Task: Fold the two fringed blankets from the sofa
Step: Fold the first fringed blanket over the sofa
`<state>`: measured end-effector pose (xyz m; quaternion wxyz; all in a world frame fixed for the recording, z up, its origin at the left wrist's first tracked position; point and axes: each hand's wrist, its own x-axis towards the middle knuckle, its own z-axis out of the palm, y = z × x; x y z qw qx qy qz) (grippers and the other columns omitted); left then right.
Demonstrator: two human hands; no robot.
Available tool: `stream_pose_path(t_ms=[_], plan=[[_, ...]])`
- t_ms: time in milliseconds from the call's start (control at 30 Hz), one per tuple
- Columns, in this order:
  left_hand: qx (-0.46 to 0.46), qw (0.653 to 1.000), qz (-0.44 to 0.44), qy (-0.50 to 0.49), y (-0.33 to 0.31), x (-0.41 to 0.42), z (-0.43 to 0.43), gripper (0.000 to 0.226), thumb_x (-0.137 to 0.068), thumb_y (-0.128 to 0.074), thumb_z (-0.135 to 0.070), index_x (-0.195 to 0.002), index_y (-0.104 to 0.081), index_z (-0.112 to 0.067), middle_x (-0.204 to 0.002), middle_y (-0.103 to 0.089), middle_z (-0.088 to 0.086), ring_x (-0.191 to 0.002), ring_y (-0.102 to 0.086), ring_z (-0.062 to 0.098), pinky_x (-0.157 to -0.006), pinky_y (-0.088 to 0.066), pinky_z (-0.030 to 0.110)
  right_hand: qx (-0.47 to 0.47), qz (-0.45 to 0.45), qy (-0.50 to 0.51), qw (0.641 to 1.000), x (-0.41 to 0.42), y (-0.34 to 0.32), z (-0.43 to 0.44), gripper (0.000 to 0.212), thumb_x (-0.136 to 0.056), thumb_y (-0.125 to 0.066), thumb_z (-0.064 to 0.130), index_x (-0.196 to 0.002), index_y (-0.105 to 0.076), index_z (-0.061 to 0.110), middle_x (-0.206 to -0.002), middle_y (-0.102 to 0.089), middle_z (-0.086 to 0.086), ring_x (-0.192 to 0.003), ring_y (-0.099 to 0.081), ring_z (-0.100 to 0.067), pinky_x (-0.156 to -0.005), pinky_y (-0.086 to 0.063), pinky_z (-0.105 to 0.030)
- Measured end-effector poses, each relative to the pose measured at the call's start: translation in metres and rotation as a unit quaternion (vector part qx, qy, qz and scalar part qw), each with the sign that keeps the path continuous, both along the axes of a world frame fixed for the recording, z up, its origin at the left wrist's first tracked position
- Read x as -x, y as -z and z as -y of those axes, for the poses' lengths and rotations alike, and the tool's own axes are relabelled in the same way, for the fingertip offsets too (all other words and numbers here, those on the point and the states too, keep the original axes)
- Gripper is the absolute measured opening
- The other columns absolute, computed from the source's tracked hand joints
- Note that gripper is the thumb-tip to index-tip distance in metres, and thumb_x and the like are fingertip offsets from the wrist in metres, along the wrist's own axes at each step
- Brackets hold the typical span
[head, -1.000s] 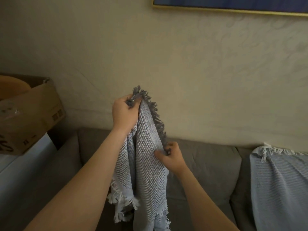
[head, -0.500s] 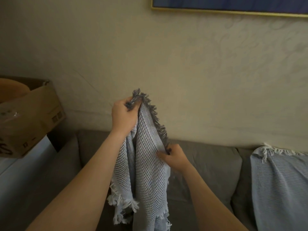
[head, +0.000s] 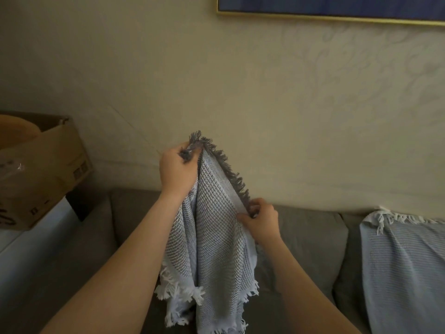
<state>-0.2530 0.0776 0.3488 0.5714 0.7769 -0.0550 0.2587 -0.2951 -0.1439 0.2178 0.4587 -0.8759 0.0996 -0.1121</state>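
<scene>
Both hands hold waffle blanket (head: 212, 227) up.
Left hand (head: 177, 169) fists the top corner; right hand (head: 261, 219) pinches the fringed edge below it (rest hangs).

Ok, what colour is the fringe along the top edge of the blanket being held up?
Dark grey: the fringe edges the pale blue blanket, seen best in the head view.

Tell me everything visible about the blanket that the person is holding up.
The held blanket is pale blue-grey cloth in a waffle weave. A dark grey fringe runs along its upper edge; white fringe hangs at its lower corners. It hangs bunched in vertical folds before the grey sofa. The left hand grips its raised top corner; the right hand pinches the fringed edge lower down. Its bottom leaves the picture.
</scene>
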Motion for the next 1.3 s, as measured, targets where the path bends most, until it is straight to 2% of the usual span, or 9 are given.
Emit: stream_pose_path(t_ms=[100,233,367,600,800,967,1100,1200,1300], plan=[[0.004,1.000,-0.007,0.021,-0.001,0.003,0.002,0.023,-0.104,-0.068,-0.034,-0.081,-0.070,-0.031,-0.051,-0.060,-0.013,-0.046,-0.044,0.012,-0.049,-0.035,0.027,-0.021,-0.046,-0.059,0.997,0.000,0.000,0.004,0.080,-0.075,-0.095,0.031,-0.145,-0.057,0.019,-0.105,-0.072,-0.001,-0.092,-0.067,-0.014,-0.082,-0.053,-0.030],[0.009,0.999,-0.010,0.048,-0.005,0.010,0.004,0.026,-0.105,-0.066,-0.031,-0.079,-0.068,-0.030,-0.048,-0.055,-0.019,-0.042,-0.040,0.005,-0.046,-0.029,0.018,-0.053,-0.063,-0.149,0.985,0.001,0.004,0.005,0.048,-0.081,-0.091,0.025,-0.124,-0.072,0.024,-0.087,-0.073,0.011,-0.079,-0.067,-0.006,-0.077,-0.055,-0.033],[0.014,0.997,-0.012,0.080,-0.010,0.017,0.006,0.032,-0.105,-0.066,-0.020,-0.075,-0.064,-0.031,-0.048,-0.054,-0.023,-0.042,-0.043,-0.001,-0.046,-0.028,0.011,-0.034,-0.092,-0.177,0.979,0.004,0.007,-0.004,0.011,-0.088,-0.077,0.025,-0.094,-0.070,0.019,-0.082,-0.075,0.001,-0.072,-0.068,-0.009,-0.071,-0.058,-0.039],[-0.004,0.998,0.000,0.059,-0.011,0.023,0.000,0.038,-0.105,-0.067,-0.020,-0.070,-0.060,-0.034,-0.049,-0.056,-0.026,-0.044,-0.046,-0.002,-0.047,-0.031,0.011,0.043,-0.036,-0.078,0.995,0.007,0.002,-0.004,0.040,-0.081,-0.085,0.021,-0.061,-0.052,0.025,-0.056,-0.043,0.009,-0.051,-0.036,-0.006,-0.046,-0.031,-0.016],[-0.028,0.999,-0.016,-0.026,0.005,0.016,-0.007,0.034,-0.102,-0.068,-0.042,-0.070,-0.061,-0.034,-0.050,-0.054,-0.006,-0.045,-0.042,0.014,-0.049,-0.032,0.028,0.042,-0.003,-0.034,0.999,0.016,0.000,0.010,0.051,-0.074,-0.091,0.021,-0.053,-0.043,0.019,-0.050,-0.035,0.009,-0.050,-0.026,-0.007,-0.053,-0.025,-0.032],[-0.072,0.996,-0.052,-0.001,0.016,0.013,-0.009,0.022,-0.103,-0.069,-0.032,-0.098,-0.077,-0.012,-0.059,-0.055,-0.012,-0.043,-0.040,0.004,-0.046,-0.029,0.019,0.090,-0.042,0.001,0.995,0.023,-0.006,0.021,0.021,-0.072,-0.088,0.016,-0.063,-0.070,0.012,-0.056,-0.063,0.001,-0.056,-0.057,-0.016,-0.055,-0.042,-0.029],[-0.089,0.990,-0.103,0.040,0.026,0.013,-0.018,0.032,-0.102,-0.071,-0.032,-0.125,-0.072,-0.009,-0.100,-0.075,-0.001,-0.084,-0.067,0.009,-0.075,-0.051,0.025,0.085,-0.013,0.121,0.989,0.028,-0.014,0.032,0.014,-0.081,-0.076,0.003,-0.090,-0.084,0.009,-0.082,-0.080,-0.008,-0.085,-0.074,-0.026,-0.072,-0.048,-0.021],[-0.096,0.988,-0.118,0.034,0.036,0.020,-0.020,0.036,-0.104,-0.067,-0.016,-0.139,-0.065,-0.006,-0.111,-0.071,-0.002,-0.104,-0.068,0.018,-0.093,-0.055,0.034,0.050,-0.013,0.178,0.983,0.032,-0.017,0.043,0.027,-0.084,-0.068,-0.007,-0.104,-0.082,0.005,-0.096,-0.079,-0.017,-0.097,-0.073,-0.034,-0.088,-0.058,-0.035],[-0.102,0.985,-0.136,0.008,0.046,0.025,-0.012,0.039,-0.106,-0.060,-0.005,-0.145,-0.060,-0.009,-0.123,-0.068,0.000,-0.113,-0.065,0.021,-0.106,-0.054,0.044,0.093,-0.071,0.171,0.978,0.033,-0.007,0.052,0.014,-0.085,-0.065,-0.005,-0.091,-0.076,-0.002,-0.084,-0.070,-0.018,-0.091,-0.069,-0.042,-0.069,-0.054,-0.041]])
